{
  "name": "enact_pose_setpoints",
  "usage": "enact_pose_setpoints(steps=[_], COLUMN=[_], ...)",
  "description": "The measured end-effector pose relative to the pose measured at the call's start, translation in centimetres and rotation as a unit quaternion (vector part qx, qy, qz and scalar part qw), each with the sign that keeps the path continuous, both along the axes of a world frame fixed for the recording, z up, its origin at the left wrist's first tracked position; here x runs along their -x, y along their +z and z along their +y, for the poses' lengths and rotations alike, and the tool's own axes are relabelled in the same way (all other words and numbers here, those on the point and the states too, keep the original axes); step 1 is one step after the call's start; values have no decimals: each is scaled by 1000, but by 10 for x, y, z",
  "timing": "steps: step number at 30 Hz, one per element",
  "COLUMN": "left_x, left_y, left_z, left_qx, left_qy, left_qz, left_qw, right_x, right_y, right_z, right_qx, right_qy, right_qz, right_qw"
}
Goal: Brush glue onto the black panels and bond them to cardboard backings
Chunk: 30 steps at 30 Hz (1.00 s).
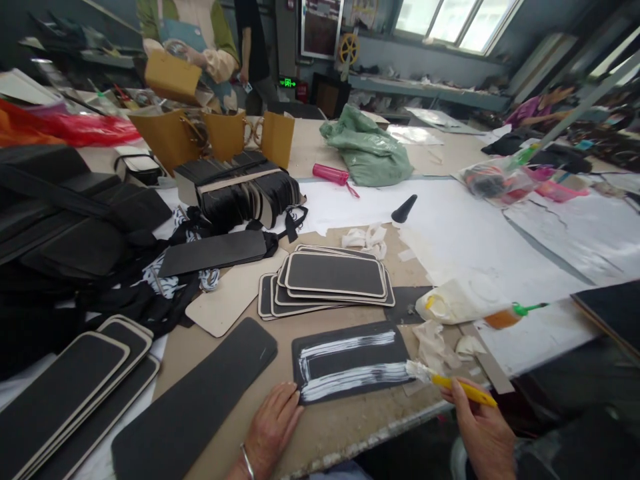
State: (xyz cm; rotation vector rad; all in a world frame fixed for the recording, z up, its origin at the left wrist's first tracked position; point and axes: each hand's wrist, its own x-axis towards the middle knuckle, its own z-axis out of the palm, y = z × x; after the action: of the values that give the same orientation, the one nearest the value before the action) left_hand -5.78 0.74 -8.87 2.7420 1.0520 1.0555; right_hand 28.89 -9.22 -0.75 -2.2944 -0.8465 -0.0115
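A dark rectangular panel [350, 360] lies on the brown board before me, with streaks of white paste along its top, left and bottom edges. My left hand [275, 423] rests flat with its fingertips at the panel's lower left corner. In my right hand [480, 427] is a brush with a yellow handle [465, 390]. Its paste-covered bristles touch the panel's lower right edge. Behind the panel sits a stack of dark pieces with pale borders [335, 275]. A long dark piece [195, 400] lies left of my left hand.
More bordered pieces [70, 400] lie at the lower left. A white container [445, 303] and an orange bottle with a green nozzle [505, 317] stand to the right. Farther back are a green bag [370, 150], mustard-coloured handbags [225, 133] and a person [190, 40].
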Motion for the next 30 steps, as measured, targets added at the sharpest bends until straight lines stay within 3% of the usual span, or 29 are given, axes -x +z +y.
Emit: enact_pose_setpoints(steps=[5,9,12,20,26,30], left_x=[-2,-3,-4,-3,-3,-6], left_y=[1,4,2,-4,3,9], left_z=[-2,-1,0,-1,2,3], left_qx=[4,1,-11,0,11,26], left_qy=[9,17,18,11,-4,1], left_qz=[-2,9,6,14,27,11], left_qw=[1000,1000,1000,1000,1000,1000], right_x=[3,26,41,15,63,69], right_y=[17,6,-4,-12,-12,-6], right_z=[20,34,34,52,56,55], right_qx=[-41,-91,-72,-82,-82,-91], right_qy=[89,226,293,277,411,402], right_qz=[-92,-136,-98,-136,-99,-82], right_qw=[991,960,948,948,903,907])
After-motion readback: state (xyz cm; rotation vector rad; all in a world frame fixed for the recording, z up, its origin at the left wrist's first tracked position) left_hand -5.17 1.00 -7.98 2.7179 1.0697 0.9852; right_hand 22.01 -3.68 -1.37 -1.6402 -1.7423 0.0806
